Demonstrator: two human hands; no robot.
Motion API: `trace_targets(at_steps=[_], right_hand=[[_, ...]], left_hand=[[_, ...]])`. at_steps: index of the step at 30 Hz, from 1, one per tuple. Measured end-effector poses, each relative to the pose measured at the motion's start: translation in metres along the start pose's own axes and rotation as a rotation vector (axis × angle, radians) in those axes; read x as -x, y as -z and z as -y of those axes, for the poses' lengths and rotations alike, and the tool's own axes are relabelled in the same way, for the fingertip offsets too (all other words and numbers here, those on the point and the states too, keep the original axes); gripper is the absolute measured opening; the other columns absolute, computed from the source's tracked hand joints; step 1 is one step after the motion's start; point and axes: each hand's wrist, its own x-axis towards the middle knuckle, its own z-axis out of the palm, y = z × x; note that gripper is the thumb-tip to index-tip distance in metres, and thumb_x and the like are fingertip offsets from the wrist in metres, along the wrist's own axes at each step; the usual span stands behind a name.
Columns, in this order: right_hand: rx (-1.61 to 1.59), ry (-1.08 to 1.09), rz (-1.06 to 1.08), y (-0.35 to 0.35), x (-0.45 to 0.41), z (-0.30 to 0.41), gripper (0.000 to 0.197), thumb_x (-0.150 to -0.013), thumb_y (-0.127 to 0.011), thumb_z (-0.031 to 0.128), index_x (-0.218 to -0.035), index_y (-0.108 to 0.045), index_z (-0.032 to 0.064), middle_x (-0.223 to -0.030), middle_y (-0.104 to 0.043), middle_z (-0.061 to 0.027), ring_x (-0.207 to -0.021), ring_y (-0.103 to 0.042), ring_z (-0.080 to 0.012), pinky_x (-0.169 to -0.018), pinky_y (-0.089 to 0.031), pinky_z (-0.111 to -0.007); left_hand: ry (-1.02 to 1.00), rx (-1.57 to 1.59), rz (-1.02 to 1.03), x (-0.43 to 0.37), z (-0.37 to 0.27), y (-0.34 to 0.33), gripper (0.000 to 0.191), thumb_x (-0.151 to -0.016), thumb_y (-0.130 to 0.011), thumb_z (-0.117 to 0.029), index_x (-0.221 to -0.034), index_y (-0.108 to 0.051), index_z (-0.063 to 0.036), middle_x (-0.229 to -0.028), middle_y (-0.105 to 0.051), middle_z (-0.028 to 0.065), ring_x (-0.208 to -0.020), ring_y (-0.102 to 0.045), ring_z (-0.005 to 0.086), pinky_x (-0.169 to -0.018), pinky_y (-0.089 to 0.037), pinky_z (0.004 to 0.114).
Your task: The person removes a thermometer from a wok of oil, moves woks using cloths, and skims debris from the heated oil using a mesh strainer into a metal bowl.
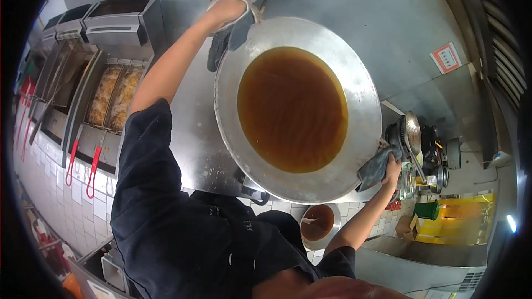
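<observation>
A large metal wok (357, 79) with a wide rim is before me, holding a pool of brown liquid (293, 110). My left hand (229, 8), in a clear plastic glove, grips the far left side of the rim through a dark folded cloth (241, 33). On the near right side, my right hand (391, 169) clasps the rim through a grey cloth (374, 170). The wok's handles are hidden under the cloths. Whether its base rests on the steel stove top (195, 133) or is lifted, I cannot tell.
Below the counter edge stands a metal pot (337, 211) with brown liquid inside. To the left, deep fryers hold wire baskets of frying food (104, 95) with red handles (94, 170). A perforated ladle (412, 133), pans and a cardboard box (407, 227) are on the right.
</observation>
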Motion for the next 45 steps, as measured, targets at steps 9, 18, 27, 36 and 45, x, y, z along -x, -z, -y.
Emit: trace_targets(at_steps=[9, 18, 27, 36, 45], right_hand=[[-0.055, 0.037, 0.095, -0.087, -0.084, 0.019, 0.033, -0.083, -0.058, 0.015, -0.108, -0.056, -0.0066, -0.098, -0.062, -0.0109, -0.087, -0.058, -0.019, -0.077, -0.044, -0.03], [-0.032, 0.106, 0.096, -0.093, -0.109, 0.0, 0.043, -0.079, -0.061, 0.019, -0.109, -0.056, -0.0106, -0.105, -0.062, -0.0173, -0.097, -0.058, -0.0234, -0.086, -0.042, -0.032], [0.048, 0.062, 0.02, -0.091, -0.13, -0.014, 0.062, -0.071, -0.067, 0.033, -0.114, -0.055, -0.0102, -0.114, -0.059, -0.0234, -0.109, -0.055, -0.0296, -0.092, -0.04, -0.032], [0.116, 0.275, 0.018, -0.104, -0.168, 0.003, 0.06, -0.074, -0.063, 0.042, -0.107, -0.06, -0.0072, -0.112, -0.059, -0.0255, -0.107, -0.056, -0.0353, -0.091, -0.042, -0.037], [0.004, 0.35, -0.351, -0.031, -0.133, 0.003, 0.047, -0.077, -0.059, 0.037, -0.093, -0.06, -0.0079, -0.098, -0.061, -0.0278, -0.098, -0.057, -0.0414, -0.087, -0.043, -0.043]], left_hand=[[-0.023, -0.126, -0.06, -0.077, 0.068, -0.009, 0.051, -0.089, -0.041, -0.042, -0.114, -0.057, -0.0006, -0.117, -0.057, 0.0194, -0.11, -0.053, 0.031, -0.092, -0.039, 0.036], [-0.143, -0.175, -0.101, -0.09, 0.088, -0.017, 0.05, -0.089, -0.037, -0.044, -0.108, -0.059, -0.0035, -0.107, -0.06, 0.0215, -0.103, -0.056, 0.0346, -0.089, -0.039, 0.037], [0.034, -0.157, -0.073, -0.07, 0.064, -0.023, 0.053, -0.092, -0.04, -0.042, -0.12, -0.054, 0.001, -0.121, -0.057, 0.0172, -0.116, -0.05, 0.0247, -0.097, -0.035, 0.032], [-0.154, -0.136, -0.226, -0.021, 0.089, -0.018, 0.047, -0.091, -0.041, -0.04, -0.113, -0.059, -0.0035, -0.112, -0.06, 0.0163, -0.101, -0.056, 0.0275, -0.088, -0.04, 0.033], [0.09, -0.146, -0.284, 0.0, 0.089, -0.016, 0.053, -0.089, -0.042, -0.04, -0.119, -0.055, 0.0023, -0.121, -0.057, 0.0173, -0.112, -0.052, 0.0257, -0.094, -0.036, 0.033]])
